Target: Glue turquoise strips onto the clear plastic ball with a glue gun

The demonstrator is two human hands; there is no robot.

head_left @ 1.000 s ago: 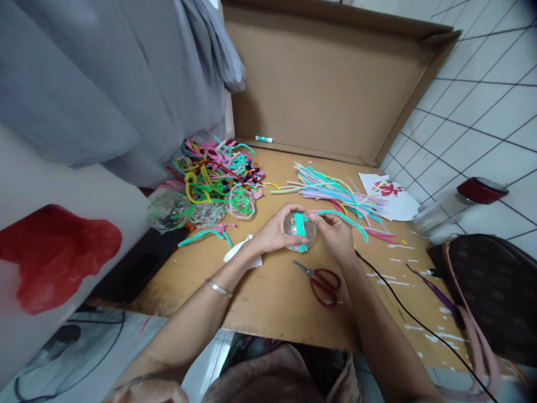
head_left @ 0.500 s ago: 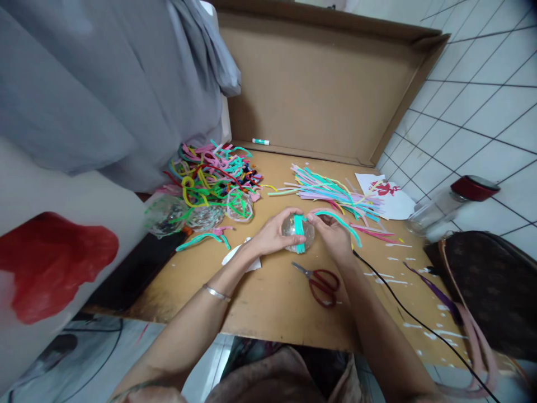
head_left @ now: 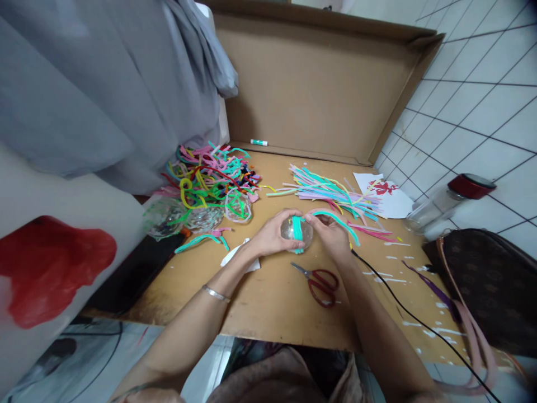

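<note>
A clear round ball (head_left: pixel 309 239) rests in the grip of my left hand (head_left: pixel 271 236), thumb at its near side and fingers at its far side. Strands of turquoise pipe cleaner (head_left: pixel 297 228) run side by side across the ball as a band. My right hand (head_left: pixel 334 239) is closed in a pinch at the ball's upper right, on a turquoise pipe cleaner (head_left: pixel 344 225) whose free end curves out to the right. Red-handled scissors (head_left: pixel 322 286) lie on the table just below the ball.
Tangled coloured pipe cleaners (head_left: pixel 210 179) and clear balls (head_left: pixel 204 217) are at left. Straight pipe cleaners (head_left: pixel 323 190) lie behind my hands. A bottle (head_left: pixel 440 207), a brown bag (head_left: pixel 490 291) and a black cable (head_left: pixel 390 296) are at right. A cardboard panel (head_left: pixel 306 84) stands behind.
The whole view has shifted slightly. Both hands, the ball and the pipe cleaner keep nearly the same pose.
</note>
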